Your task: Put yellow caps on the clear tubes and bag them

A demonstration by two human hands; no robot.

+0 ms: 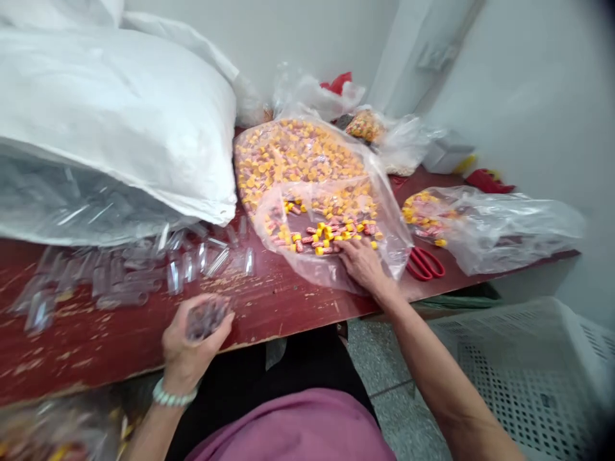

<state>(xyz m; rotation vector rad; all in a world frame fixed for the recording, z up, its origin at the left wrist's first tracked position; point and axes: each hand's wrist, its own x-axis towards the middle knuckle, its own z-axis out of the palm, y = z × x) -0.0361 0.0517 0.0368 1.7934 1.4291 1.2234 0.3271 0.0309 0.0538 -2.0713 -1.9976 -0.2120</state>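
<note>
My left hand (192,339) is wrapped round a bunch of clear plastic tubes (207,318), held over the front edge of the red table (259,314). Inside the mouth of a large clear plastic bag (331,272), my right hand (360,259) reaches down at small yellow-capped pieces with red patterned bodies (331,234). Its fingertips touch these pieces; whether one is gripped is hidden. More of the same pieces fill the bag behind. Loose clear tubes (120,275) lie scattered on the table to the left, spilling from a big white sack (120,115).
Red-handled scissors (425,264) lie right of the bag. Beyond them is a second clear bag (509,224) with similar pieces. A white perforated crate (519,371) stands on the floor at right. Further bags and a white box (446,153) sit at the back by the wall.
</note>
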